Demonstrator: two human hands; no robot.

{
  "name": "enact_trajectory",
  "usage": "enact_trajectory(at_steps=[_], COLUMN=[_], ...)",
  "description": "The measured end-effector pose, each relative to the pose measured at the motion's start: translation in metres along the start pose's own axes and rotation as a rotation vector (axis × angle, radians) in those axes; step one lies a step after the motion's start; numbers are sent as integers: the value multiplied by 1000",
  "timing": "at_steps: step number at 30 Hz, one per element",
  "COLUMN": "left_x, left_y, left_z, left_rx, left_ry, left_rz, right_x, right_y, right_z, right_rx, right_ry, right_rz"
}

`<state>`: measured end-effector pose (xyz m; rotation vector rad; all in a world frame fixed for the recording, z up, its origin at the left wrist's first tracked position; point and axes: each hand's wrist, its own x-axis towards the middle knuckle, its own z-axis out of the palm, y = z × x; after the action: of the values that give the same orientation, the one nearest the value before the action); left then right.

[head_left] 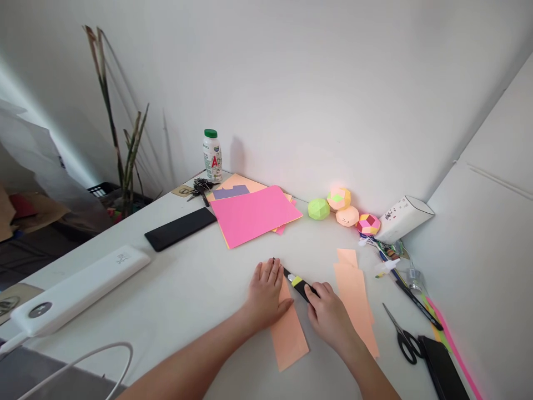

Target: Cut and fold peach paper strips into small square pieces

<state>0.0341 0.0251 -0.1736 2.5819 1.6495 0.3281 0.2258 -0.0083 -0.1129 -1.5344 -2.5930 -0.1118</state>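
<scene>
The counter (pixel 179 294) spans the lower frame. A white device (pixel 81 291) lies at lower left; left of centre are a black slab (pixel 181 229), keys (pixel 202 185) and a bottle (pixel 212 157); at centre, sheets (pixel 256 215). Paper balls (pixel 318 209) and a box (pixel 403 219) sit right of centre. A peach strip (pixel 292 339) lies at lower centre; more strips (pixel 355 297), scissors (pixel 407 344) and a case (pixel 444 369), lower right.

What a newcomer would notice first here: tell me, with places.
Probably the bright pink sheet, lying left of centre toward the back of the table, and the four colourful faceted balls to its right, near the wall. Next, in the middle foreground, the left hand lies flat on a peach paper strip, and the right hand holds a black-and-yellow cutter, its tip beside the left hand.
</scene>
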Motion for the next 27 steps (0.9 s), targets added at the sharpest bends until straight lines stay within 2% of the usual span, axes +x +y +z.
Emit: enact_trajectory(at_steps=[6, 10, 16, 21, 23, 25, 27], left_x=[1, 1, 2, 11, 14, 16, 17], left_y=[0, 0, 1, -6, -14, -23, -31], left_z=[2, 4, 5, -1, -5, -8, -11], left_rx=[-24, -46, -69, -89, -89, -82, -78], left_ry=[-3, -5, 35, 104, 120, 110, 95], left_rz=[-10, -16, -26, -111, -156, -176, -188], right_x=[6, 14, 13, 4, 2, 0, -2], right_y=[0, -1, 15, 21, 12, 0, -9], right_z=[2, 12, 31, 30, 27, 26, 28], right_rx=[-17, -42, -83, -121, -81, 5, 73], right_ry=[15, 61, 222, 375, 359, 272, 206], right_rz=[3, -3, 27, 101, 31, -118, -206])
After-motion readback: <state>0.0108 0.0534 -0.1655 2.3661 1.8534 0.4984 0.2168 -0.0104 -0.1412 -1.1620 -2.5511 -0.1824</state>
